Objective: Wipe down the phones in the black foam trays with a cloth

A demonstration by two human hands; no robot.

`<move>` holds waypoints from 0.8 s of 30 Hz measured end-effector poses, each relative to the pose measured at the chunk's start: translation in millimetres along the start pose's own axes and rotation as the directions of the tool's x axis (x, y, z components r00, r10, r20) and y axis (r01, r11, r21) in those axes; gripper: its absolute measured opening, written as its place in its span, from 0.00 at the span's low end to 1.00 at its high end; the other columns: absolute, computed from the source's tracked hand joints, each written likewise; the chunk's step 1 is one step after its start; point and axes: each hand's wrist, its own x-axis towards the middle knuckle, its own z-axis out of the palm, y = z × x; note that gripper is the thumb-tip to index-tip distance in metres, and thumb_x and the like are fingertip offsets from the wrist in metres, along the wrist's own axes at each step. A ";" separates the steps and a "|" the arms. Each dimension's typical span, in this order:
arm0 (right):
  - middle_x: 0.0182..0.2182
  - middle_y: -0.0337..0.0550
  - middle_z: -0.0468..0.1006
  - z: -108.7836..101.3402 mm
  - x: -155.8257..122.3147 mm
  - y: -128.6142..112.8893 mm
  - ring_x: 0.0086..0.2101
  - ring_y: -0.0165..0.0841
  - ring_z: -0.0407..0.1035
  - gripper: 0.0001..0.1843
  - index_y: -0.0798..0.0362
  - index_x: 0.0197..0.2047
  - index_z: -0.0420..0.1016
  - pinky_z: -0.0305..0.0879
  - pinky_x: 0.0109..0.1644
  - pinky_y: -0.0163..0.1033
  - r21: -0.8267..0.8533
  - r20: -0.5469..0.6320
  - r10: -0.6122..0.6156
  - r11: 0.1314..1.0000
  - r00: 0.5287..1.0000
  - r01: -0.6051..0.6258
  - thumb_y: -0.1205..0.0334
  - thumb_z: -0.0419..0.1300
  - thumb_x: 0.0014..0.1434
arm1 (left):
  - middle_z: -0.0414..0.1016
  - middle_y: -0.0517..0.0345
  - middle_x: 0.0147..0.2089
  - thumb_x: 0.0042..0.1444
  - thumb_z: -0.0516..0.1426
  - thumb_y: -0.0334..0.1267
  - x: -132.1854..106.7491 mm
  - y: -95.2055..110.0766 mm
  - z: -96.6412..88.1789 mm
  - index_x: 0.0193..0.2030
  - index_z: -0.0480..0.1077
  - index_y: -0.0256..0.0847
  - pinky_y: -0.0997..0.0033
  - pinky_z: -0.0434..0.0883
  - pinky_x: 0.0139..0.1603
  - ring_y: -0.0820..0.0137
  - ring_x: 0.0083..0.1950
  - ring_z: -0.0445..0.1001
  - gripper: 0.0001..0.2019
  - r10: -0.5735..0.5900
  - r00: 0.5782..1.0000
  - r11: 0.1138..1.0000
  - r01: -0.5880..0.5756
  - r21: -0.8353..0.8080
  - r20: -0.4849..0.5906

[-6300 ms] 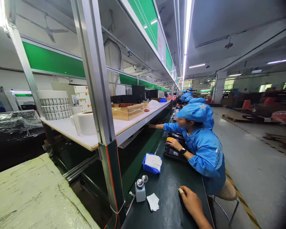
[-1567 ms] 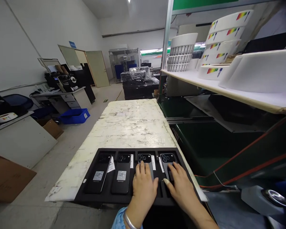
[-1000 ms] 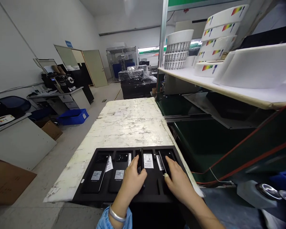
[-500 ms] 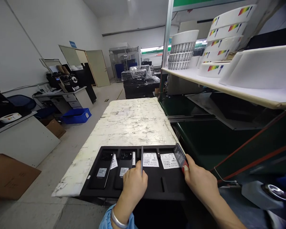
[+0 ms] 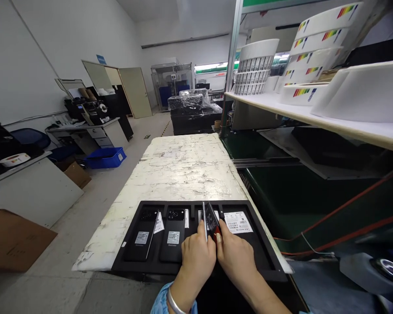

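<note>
My left hand (image 5: 198, 255) is closed on a phone (image 5: 204, 218) held on edge, so only its thin side shows. Close beside it, my right hand (image 5: 236, 250) grips another phone (image 5: 211, 218), tilted, with pale lettering and a red patch on its dark face. Both are above a black foam tray (image 5: 265, 257). Two black phones, a left one (image 5: 140, 233) and a second one (image 5: 172, 235), lie back up in the tray's left compartments, each with a white label. A printed white card (image 5: 238, 222) lies in the rightmost compartment; another is mostly hidden behind the held phones.
The tray rests on a worn, cream-coloured table (image 5: 190, 165). To the right, a shelf (image 5: 281, 111) carries label rolls (image 5: 321, 43) above a green conveyor surface (image 5: 301, 192). A blue bin (image 5: 106, 158) and a cardboard box (image 5: 16, 240) stand on the floor at left.
My right hand has moved left with its phone from the tray's right edge to beside my left hand. My left hand has shifted slightly right, still holding its phone.
</note>
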 end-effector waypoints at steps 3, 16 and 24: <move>0.36 0.58 0.84 4.7 0.4 1.8 0.35 0.50 0.80 0.26 0.64 0.65 0.64 0.73 0.39 0.51 0.089 0.033 -0.048 0.995 0.998 0.044 0.66 0.46 0.67 | 0.80 0.44 0.39 0.63 0.46 0.42 1.4 -2.9 1.0 0.68 0.58 0.31 0.61 0.68 0.43 0.54 0.42 0.78 0.28 0.014 1.000 0.991 -0.013 -0.136 0.007; 0.60 0.57 0.71 34.2 0.5 25.6 0.60 0.40 0.67 0.27 0.59 0.66 0.63 0.63 0.65 0.49 0.758 -0.085 -0.247 0.612 0.965 0.224 0.55 0.46 0.70 | 0.65 0.45 0.64 0.69 0.44 0.48 0.6 -29.8 19.7 0.65 0.63 0.37 0.59 0.64 0.66 0.61 0.64 0.65 0.24 0.107 0.981 0.828 -0.179 -0.531 -0.164; 0.65 0.47 0.66 45.1 2.3 28.6 0.62 0.37 0.63 0.34 0.48 0.71 0.56 0.61 0.67 0.49 0.742 -0.090 -0.303 0.615 0.949 0.267 0.74 0.48 0.62 | 0.59 0.49 0.70 0.70 0.42 0.45 5.3 -33.6 28.4 0.70 0.56 0.36 0.59 0.57 0.72 0.64 0.70 0.57 0.25 0.098 0.991 0.808 -0.131 -0.574 -0.088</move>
